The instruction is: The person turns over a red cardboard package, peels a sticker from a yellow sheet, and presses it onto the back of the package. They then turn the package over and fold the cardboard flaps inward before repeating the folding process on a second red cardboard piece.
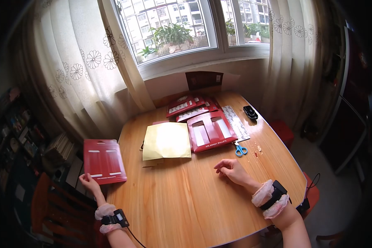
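Observation:
At the table's left edge, my left hand (89, 182) pinches the lower left corner of a red flat package (104, 160) labelled "4PK MONEY WALLETS". My right hand (231, 170) rests over the right part of the wooden table (173, 206), its fingers curled and nothing visible in them. Beyond it, blue-handled scissors (241, 150) lie beside another red package with window cut-outs (211, 130). A pale yellow sheet (166, 140) lies left of that package, on top of other paper.
More red packages (182, 105) are piled at the back of the table. A patterned strip (236, 123) and a black object (250, 112) lie at the right. Small scraps (258, 149) sit near the scissors. A wooden chair (49, 206) stands at the left.

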